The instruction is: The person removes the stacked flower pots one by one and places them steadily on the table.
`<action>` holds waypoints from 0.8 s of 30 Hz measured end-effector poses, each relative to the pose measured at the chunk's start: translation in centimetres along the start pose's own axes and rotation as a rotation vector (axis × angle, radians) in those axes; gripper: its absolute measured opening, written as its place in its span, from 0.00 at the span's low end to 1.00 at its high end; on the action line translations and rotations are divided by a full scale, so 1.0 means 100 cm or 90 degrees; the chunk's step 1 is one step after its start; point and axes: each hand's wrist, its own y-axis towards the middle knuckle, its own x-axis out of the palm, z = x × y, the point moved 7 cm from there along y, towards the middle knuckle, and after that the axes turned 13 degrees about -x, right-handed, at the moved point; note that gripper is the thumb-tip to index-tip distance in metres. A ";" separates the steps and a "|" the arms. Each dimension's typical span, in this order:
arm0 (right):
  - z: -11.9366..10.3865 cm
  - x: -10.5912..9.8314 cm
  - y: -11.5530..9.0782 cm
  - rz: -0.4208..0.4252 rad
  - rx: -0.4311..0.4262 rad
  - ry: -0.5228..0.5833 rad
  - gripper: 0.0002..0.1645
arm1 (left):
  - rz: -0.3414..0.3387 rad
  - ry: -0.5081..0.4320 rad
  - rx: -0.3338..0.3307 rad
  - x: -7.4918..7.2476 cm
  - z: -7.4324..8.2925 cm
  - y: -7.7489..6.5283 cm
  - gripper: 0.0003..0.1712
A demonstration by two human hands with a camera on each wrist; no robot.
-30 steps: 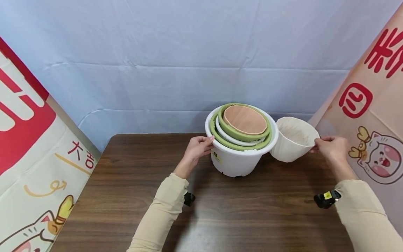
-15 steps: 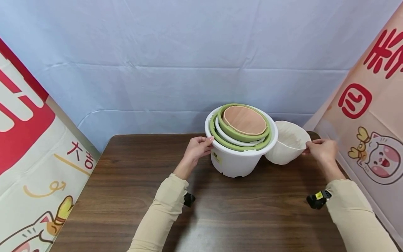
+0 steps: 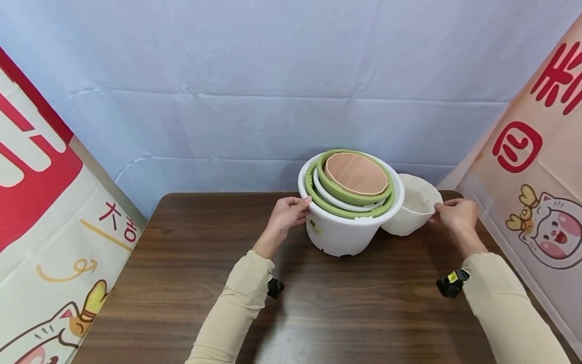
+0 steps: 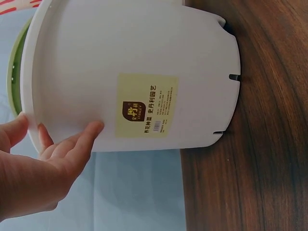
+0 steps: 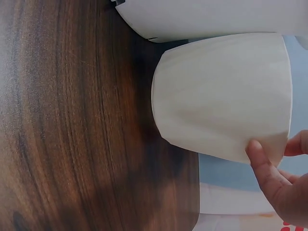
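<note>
A large white flowerpot (image 3: 338, 237) stands upright near the table's back edge, with a yellow label (image 4: 147, 106) on its side. Nested in it are green and white pots, and a terracotta-coloured pot (image 3: 356, 174) sits innermost and slightly tilted. My left hand (image 3: 286, 215) pinches the big pot's rim on its left side, thumb over the lip and fingers against the outer wall. To the right, a smaller cream flowerpot (image 5: 221, 96) stands close against the big pot. My right hand (image 3: 456, 217) pinches its rim at the right, thumb and fingers on either side of the wall.
The dark wood-grain table (image 3: 182, 263) ends just behind the pots, where a pale blue cloth (image 3: 227, 126) hangs. Printed drapes border both sides, the right drape (image 3: 541, 202) near my right arm.
My right hand has moved the cream pot leftward, closer to the big white pot, which now partly hides it. The left hand keeps its grip on the big pot's rim.
</note>
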 end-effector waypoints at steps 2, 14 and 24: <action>0.001 0.001 0.002 0.004 0.006 0.001 0.13 | 0.002 0.001 0.002 -0.001 -0.002 0.004 0.17; 0.002 0.006 0.005 0.011 0.002 -0.034 0.17 | 0.002 0.007 0.001 0.000 -0.003 0.004 0.19; 0.006 0.008 0.008 0.006 0.017 -0.028 0.21 | 0.004 0.011 -0.004 0.000 -0.001 0.003 0.18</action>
